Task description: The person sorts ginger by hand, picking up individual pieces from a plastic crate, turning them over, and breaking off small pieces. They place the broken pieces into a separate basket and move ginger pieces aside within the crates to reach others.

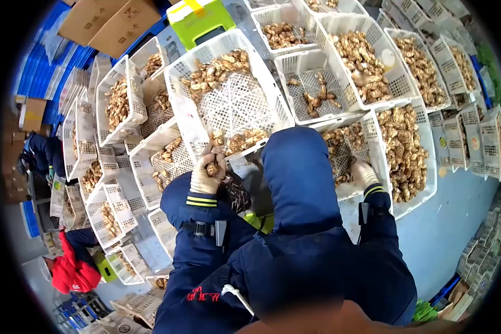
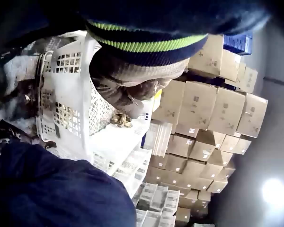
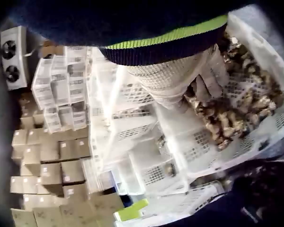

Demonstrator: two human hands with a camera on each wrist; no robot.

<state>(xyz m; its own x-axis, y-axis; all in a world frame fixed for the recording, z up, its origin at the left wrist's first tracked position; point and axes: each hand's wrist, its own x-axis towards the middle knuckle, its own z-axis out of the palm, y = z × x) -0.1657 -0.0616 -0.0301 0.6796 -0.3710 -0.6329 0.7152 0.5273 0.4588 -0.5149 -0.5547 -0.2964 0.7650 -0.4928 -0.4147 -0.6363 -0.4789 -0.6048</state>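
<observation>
Left hand (image 1: 207, 177), in a cream knit glove, is gripping one brown knobbly root (image 1: 212, 168), fingers curled round it. Right hand (image 1: 364, 173), same glove, is touching brown knobbly roots (image 3: 222, 123) inside a white perforated plastic crate (image 3: 197, 146); fingertips partly hidden, can't tell how far open or if gripping. Ahead of left hand, one large white lattice crate (image 1: 228, 111) is showing bare mid-floor, roots lining far and near edges. Beyond: one lime-green plastic box (image 1: 199, 21), two cardboard cartons (image 1: 117, 30) left of it.
</observation>
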